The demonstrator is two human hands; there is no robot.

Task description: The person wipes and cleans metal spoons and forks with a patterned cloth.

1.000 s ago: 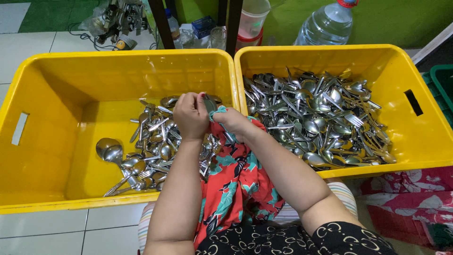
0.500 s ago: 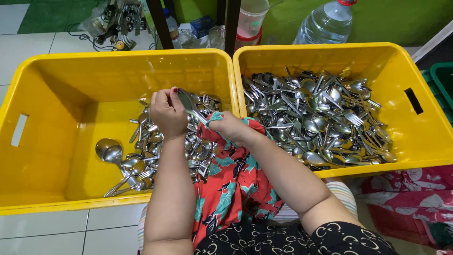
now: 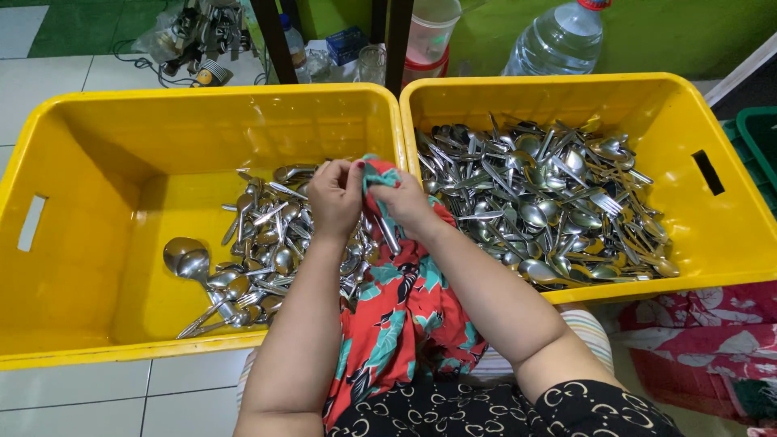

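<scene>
My left hand (image 3: 336,197) and my right hand (image 3: 405,204) meet over the inner edge of the left yellow crate (image 3: 97,154), both gripping a red and teal flowered cloth (image 3: 401,311) that drapes down to my lap. A piece of steel cutlery (image 3: 387,231) sticks out of the cloth below my right hand. Under my hands lies a loose heap of spoons and forks (image 3: 259,251) in the left crate. The right yellow crate (image 3: 720,226) holds a much bigger pile of cutlery (image 3: 550,202).
A large ladle (image 3: 184,257) lies at the left of the smaller heap. Behind the crates stand a clear water bottle (image 3: 558,40), plastic cups (image 3: 430,36) and tangled clutter (image 3: 198,40). A green crate edge (image 3: 757,133) and patterned fabric (image 3: 712,340) are at the right.
My left hand went out over the left crate's cutlery heap and has come back to the cloth beside my right hand. Both hands now close on the cloth.
</scene>
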